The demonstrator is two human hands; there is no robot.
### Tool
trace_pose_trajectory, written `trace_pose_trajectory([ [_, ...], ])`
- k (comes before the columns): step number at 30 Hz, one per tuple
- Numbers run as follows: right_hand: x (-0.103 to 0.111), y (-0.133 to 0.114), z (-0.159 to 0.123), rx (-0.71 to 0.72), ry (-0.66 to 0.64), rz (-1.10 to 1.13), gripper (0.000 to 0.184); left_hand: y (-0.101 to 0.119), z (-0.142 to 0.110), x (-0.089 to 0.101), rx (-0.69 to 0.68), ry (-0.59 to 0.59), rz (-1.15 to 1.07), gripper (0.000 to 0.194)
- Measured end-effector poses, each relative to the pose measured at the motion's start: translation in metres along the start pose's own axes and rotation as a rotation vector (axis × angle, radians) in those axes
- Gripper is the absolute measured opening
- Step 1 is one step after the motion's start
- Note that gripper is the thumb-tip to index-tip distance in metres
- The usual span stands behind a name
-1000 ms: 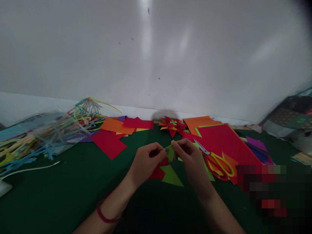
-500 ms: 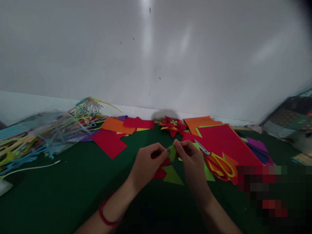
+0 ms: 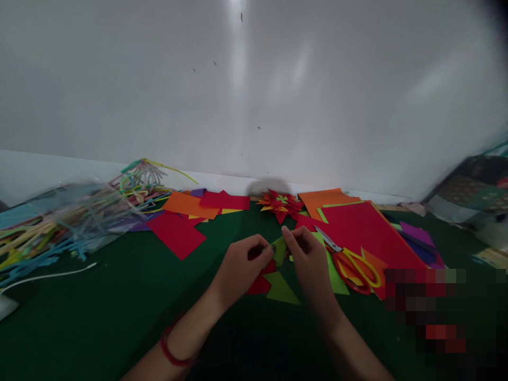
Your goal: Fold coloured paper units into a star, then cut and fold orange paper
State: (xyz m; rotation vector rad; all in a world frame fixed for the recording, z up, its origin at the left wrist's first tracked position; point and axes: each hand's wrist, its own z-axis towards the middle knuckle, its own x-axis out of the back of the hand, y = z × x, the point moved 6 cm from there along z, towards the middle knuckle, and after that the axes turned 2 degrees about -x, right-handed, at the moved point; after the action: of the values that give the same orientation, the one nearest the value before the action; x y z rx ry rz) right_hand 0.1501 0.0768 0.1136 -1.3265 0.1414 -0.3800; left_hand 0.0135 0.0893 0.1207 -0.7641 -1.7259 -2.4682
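Between my two hands is a small piece of green paper, partly hidden by my fingers. My left hand pinches its left side between thumb and fingers. My right hand closes on the upper right edge with thumb and forefinger. Below them on the table lies a pointed green paper piece, with red paper beside it, partly under my left hand. Scissors with red and yellow handles rest just right of my right hand, on orange and green paper. Beyond my hands sits a layered red and orange paper flower with a green centre.
A large red sheet lies over other coloured sheets at right. Red and orange paper lie at back left. Colourful pipe cleaners in clear plastic are farther left, near a white cable. A white wall rises behind the green table.
Both hands keep their pinch on the green paper with only slight finger movement. The view has shifted very slightly; the things on the table appear to lie as before.
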Motion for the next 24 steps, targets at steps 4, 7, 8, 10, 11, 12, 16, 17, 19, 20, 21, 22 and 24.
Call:
trace_pose_trajectory([
  [4, -0.004, -0.006, -0.003, 0.026, -0.038, -0.075, 0.027, -0.001, 0.0, -0.005, 0.016, -0.1, -0.059, 0.016],
  [7, -0.006, -0.01, -0.005, 0.066, -0.039, -0.139, 0.026, -0.001, -0.001, -0.003, 0.012, -0.077, -0.004, 0.017],
  [8, -0.006, -0.011, -0.006, 0.079, -0.032, -0.154, 0.026, -0.001, -0.001, -0.002, 0.013, -0.064, 0.017, 0.019],
  [10, -0.006, -0.012, -0.007, 0.091, -0.016, -0.165, 0.027, -0.001, -0.001, -0.002, 0.023, -0.056, 0.026, 0.022],
  [11, -0.006, -0.011, -0.008, 0.091, -0.008, -0.159, 0.028, -0.001, -0.001, -0.002, 0.026, -0.057, 0.021, 0.022],
  [12, -0.007, -0.011, -0.008, 0.085, -0.003, -0.148, 0.028, 0.0, -0.001, -0.002, 0.025, -0.054, 0.017, 0.022],
  [16, -0.011, -0.004, -0.007, 0.016, -0.046, -0.094, 0.027, 0.001, -0.001, 0.003, 0.018, 0.025, -0.009, 0.022],
  [17, -0.013, -0.002, -0.006, -0.005, -0.077, -0.082, 0.028, 0.0, -0.001, 0.005, 0.023, 0.059, -0.035, 0.022],
  [19, -0.017, 0.0, -0.006, -0.025, -0.152, -0.077, 0.028, -0.003, 0.0, 0.011, 0.043, 0.13, -0.109, 0.022],
  [20, -0.019, 0.0, -0.006, -0.023, -0.19, -0.084, 0.028, -0.005, 0.001, 0.014, 0.055, 0.162, -0.152, 0.021],
  [21, -0.021, 0.0, -0.006, -0.013, -0.221, -0.095, 0.028, -0.007, 0.001, 0.017, 0.072, 0.187, -0.196, 0.021],
  [22, -0.022, 0.0, -0.006, 0.001, -0.249, -0.106, 0.027, -0.009, 0.002, 0.018, 0.094, 0.206, -0.239, 0.022],
  [24, -0.024, -0.002, -0.007, 0.029, -0.292, -0.118, 0.024, -0.014, 0.003, 0.02, 0.14, 0.228, -0.317, 0.021],
])
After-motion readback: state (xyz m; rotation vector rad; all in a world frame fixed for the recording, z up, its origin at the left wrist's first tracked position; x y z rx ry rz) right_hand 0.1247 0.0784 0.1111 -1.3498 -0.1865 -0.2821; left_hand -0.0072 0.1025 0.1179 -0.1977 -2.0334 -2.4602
